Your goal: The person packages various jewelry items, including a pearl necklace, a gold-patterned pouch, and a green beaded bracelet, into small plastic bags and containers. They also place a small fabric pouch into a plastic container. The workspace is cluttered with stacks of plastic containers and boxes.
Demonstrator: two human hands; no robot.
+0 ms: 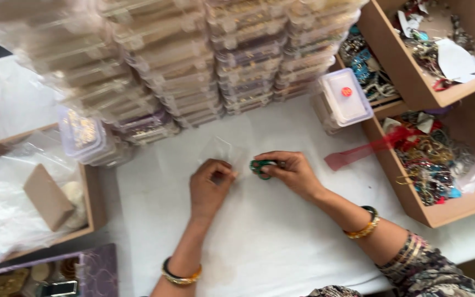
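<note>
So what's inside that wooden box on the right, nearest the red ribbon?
The wooden box holds a tangled heap of jewellery: gold-coloured chains, blue and red pieces, and a clear bag at its right side. Whatever lies beneath the heap is covered, and single pieces are too blurred to name.

Single view from my head, looking steeply down, close over white table (pixel 281 242), my hands mid-frame.

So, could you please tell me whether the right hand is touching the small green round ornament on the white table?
Touching. The head view shows the right hand pinching the small green round ornament between its fingertips, with no gap visible.
</note>
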